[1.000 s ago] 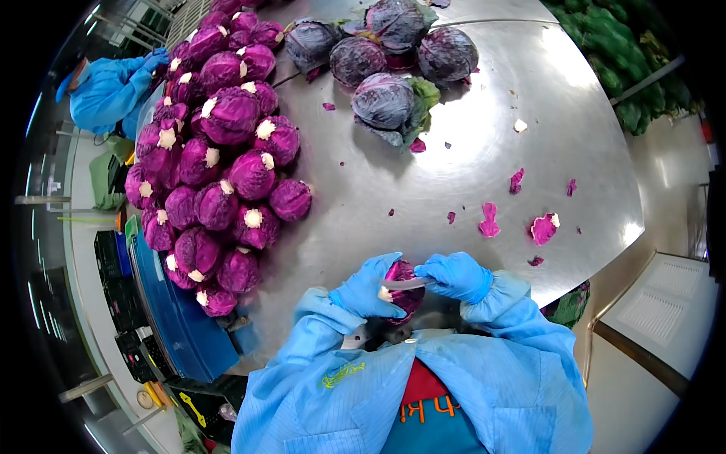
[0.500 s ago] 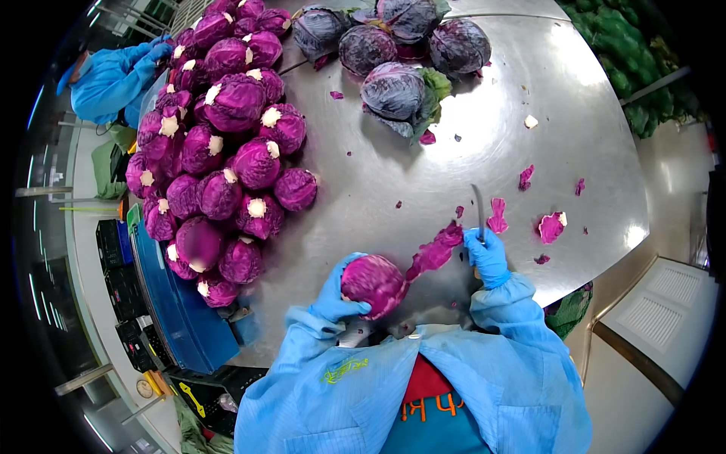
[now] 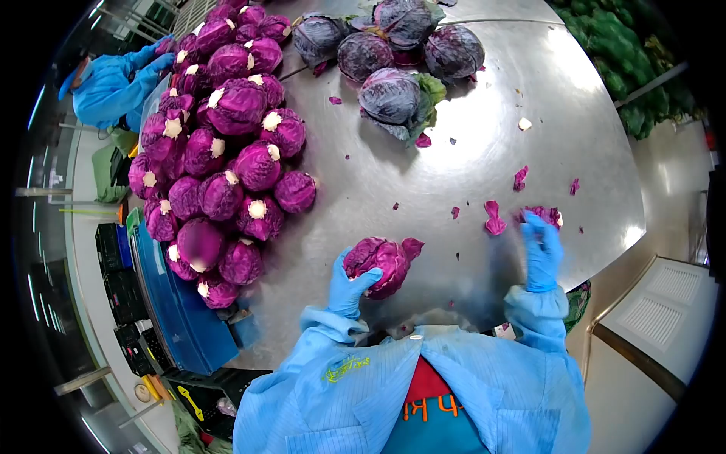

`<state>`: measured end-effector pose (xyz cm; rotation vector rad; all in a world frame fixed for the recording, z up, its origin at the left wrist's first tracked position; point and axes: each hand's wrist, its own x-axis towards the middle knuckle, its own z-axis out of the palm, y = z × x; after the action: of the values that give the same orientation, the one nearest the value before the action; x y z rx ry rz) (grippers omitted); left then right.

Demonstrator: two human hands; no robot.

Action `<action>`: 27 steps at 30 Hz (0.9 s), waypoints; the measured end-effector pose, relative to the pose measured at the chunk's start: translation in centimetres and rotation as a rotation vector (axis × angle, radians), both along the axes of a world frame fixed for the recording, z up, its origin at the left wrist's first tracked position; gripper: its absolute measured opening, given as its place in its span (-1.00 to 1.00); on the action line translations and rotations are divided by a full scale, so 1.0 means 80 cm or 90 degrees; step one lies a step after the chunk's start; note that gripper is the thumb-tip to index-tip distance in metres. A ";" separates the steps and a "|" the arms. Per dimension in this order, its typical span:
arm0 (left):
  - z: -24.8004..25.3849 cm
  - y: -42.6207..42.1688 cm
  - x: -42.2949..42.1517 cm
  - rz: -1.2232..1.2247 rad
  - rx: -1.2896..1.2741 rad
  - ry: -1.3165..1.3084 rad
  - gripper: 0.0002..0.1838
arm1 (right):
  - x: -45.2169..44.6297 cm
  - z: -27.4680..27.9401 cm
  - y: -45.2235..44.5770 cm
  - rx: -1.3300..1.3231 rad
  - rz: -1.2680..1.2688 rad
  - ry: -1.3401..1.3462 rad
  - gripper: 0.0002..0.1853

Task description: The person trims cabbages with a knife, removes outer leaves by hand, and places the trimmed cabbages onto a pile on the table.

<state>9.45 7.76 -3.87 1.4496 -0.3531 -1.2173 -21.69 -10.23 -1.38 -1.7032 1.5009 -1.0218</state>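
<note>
A red cabbage [image 3: 380, 266] sits in my blue-gloved left hand [image 3: 352, 284], whose fingers and thumb wrap its left side. One loose purple leaf sticks out at the cabbage's upper right. Over on the right, my gloved right hand [image 3: 542, 255] is curled and partly blurred, its fingertips at some purple leaf scraps [image 3: 546, 216]. Whatever lies inside its fingers is hidden, and the knife cannot be made out. Another torn leaf [image 3: 494, 219] lies just left of that hand on the steel table [image 3: 439, 181].
Trimmed red cabbages [image 3: 234, 106] with pale cut stems are heaped on the left. Several darker, untrimmed cabbages [image 3: 389, 94] rest at the back. Small leaf bits lie scattered about. A blue bin [image 3: 178, 310] stands lower left. A co-worker in blue [image 3: 113, 87] is at far left.
My right hand has moved right, away from the cabbage. The long leaf strip stretching from the cabbage has come off. The knife blade seen before no longer shows clearly.
</note>
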 end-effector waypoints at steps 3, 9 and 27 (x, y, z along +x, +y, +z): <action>0.006 -0.005 -0.019 0.063 0.012 -0.074 -0.28 | 0.072 0.007 0.018 0.235 0.300 -0.169 -0.62; 0.015 -0.020 -0.010 -0.041 0.029 -0.102 -0.17 | 0.161 -0.056 0.035 0.579 0.509 -0.220 -0.41; -0.015 -0.038 -0.001 -0.006 0.105 -0.045 -0.26 | 0.055 -0.003 0.020 0.504 0.608 -0.265 -0.73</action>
<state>9.38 4.69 -5.07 1.6383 -0.3141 -1.2284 -17.26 -8.63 -1.65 -1.2432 0.5329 -0.1758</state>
